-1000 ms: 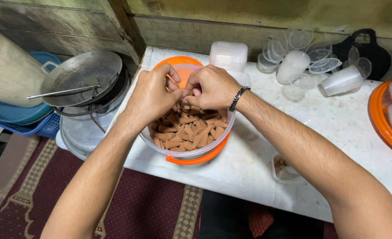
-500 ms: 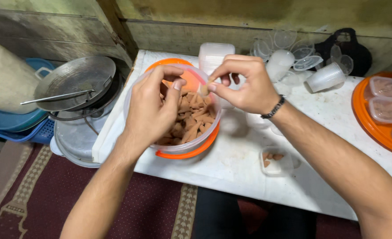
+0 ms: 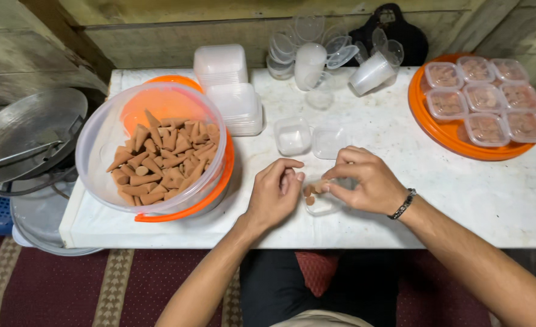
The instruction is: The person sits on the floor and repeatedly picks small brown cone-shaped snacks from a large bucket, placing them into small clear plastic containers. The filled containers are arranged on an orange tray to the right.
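Bare tabletop point(image 3: 462, 194) lies open at lower right of the frame. At left the big tub of cones point(image 3: 153, 151) blocks the way; two empty small boxes point(image 3: 310, 138) stand at centre, stacked lids point(image 3: 228, 88) and cups point(image 3: 340, 57) crowd the top, the orange tray point(image 3: 462, 142) the upper right.

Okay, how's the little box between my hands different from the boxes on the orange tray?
The box between the hands holds only a few brown cones and sits open on the table; the tray boxes look filled and lie in rows on the tray. All are small, clear and square.
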